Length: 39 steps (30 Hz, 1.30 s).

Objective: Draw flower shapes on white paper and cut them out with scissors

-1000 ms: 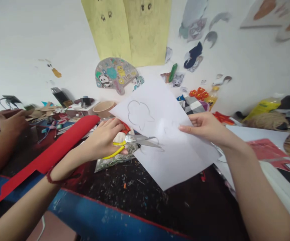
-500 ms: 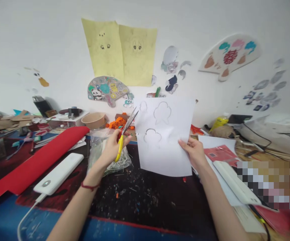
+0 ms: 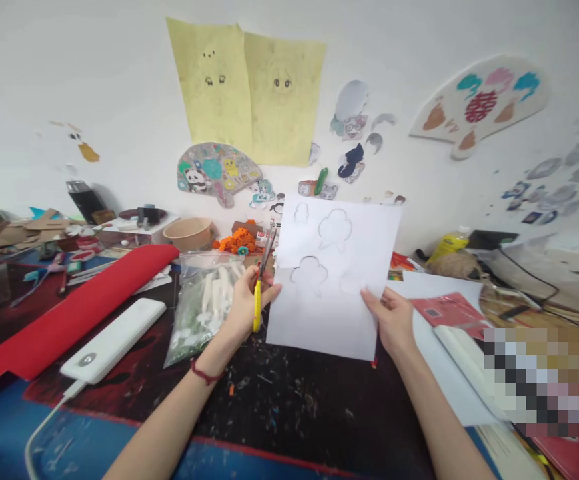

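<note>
A white sheet of paper (image 3: 324, 320) is held up over the dark table mat, facing me, with several cloud-like outlines drawn in pencil. My right hand (image 3: 394, 317) pinches its right edge, thumb on the front and fingers partly behind. In my left hand (image 3: 244, 303) is a pair of scissors (image 3: 257, 307) with yellow handles, the blades pointing up beside the sheet's left edge. The left thumb reaches the paper's edge; whether it presses on it I cannot tell. A small notch shows on that edge near the blades.
A clear plastic bag (image 3: 199, 317) with white and green pieces lies left of my left hand. Further left are a white power bank (image 3: 114, 340) with a cable and a long red strip (image 3: 79, 307). Orange material (image 3: 239, 240) and a round tan bowl (image 3: 188, 233) stand behind. Scraps litter the mat.
My left hand has moved right, closer to the paper's edge, and the scissors have turned more upright. The paper has shifted slightly right in view and tilted a little.
</note>
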### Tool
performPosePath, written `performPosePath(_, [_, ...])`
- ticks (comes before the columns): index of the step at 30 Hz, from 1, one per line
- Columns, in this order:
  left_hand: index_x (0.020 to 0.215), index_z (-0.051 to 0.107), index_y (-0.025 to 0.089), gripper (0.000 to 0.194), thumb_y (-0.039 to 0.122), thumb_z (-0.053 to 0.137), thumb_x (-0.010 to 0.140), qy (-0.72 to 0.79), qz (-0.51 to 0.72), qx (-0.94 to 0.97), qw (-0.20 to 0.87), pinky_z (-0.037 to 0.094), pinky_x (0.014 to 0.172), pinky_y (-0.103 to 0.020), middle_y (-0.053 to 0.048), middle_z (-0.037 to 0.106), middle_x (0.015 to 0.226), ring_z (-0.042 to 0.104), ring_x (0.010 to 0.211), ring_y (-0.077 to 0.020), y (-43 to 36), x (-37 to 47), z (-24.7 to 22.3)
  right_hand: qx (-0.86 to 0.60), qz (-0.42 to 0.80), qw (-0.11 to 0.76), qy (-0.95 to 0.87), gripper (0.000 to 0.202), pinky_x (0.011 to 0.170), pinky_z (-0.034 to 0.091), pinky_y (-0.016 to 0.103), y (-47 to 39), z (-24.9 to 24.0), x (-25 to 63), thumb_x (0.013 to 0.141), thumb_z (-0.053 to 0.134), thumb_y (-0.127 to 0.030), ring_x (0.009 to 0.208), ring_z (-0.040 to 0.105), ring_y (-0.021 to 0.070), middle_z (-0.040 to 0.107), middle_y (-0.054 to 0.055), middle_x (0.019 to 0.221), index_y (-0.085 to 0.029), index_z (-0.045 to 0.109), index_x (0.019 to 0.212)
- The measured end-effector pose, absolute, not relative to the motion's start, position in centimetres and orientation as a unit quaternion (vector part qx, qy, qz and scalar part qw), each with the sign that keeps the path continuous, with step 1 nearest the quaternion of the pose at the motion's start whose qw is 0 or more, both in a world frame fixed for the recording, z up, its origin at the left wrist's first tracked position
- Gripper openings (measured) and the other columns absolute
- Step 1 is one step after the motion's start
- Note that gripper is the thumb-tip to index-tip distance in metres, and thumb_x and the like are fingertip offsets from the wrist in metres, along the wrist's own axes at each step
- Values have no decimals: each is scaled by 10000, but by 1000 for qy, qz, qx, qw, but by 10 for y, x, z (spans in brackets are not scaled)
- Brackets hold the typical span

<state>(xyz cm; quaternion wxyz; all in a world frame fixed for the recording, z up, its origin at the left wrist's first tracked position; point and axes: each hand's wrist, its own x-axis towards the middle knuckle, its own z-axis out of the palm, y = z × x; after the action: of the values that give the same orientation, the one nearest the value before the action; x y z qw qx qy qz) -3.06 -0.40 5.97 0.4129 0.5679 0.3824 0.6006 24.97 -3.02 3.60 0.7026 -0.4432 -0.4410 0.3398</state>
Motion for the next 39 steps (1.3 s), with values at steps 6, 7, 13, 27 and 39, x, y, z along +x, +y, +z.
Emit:
performPosePath(6, [853,562,206,349,318,836,668,389,624,541,408,437,675,-233,31,568,811,536,725,-120,-3,-36,54,-445,339,685,-466,293,808,582,378,-34,32,245,686,852,-364,883,741,261,794,46,1000,-229,783,937])
performPosePath(7, [861,566,208,352,315,838,664,390,627,536,409,442,683,-236,30,575,813,543,734,-124,-3,-36,54,-445,341,681,-472,288,823,580,389,-35,32,244,681,854,-365,902,739,269,794,45,1001,-234,782,927])
performPosePath(13, [869,582,203,358,312,847,653,390,634,514,426,460,709,-248,30,593,789,564,740,-130,-7,-39,58,-465,354,638,-501,281,788,586,416,-38,27,241,653,869,-365,870,739,302,796,57,968,-231,790,887])
performPosePath(27, [867,592,174,382,289,862,622,372,625,478,492,413,606,-190,47,563,734,520,647,-79,-9,-44,63,-529,316,605,-505,300,606,516,316,-39,26,241,695,828,-436,658,664,214,778,48,803,-177,782,840])
performPosePath(39, [830,568,179,312,389,778,735,392,578,581,418,362,550,-215,50,500,680,444,594,-95,-27,-34,70,-564,102,630,-524,721,723,516,342,-36,30,236,704,830,-378,848,606,196,633,68,1086,-202,528,1334])
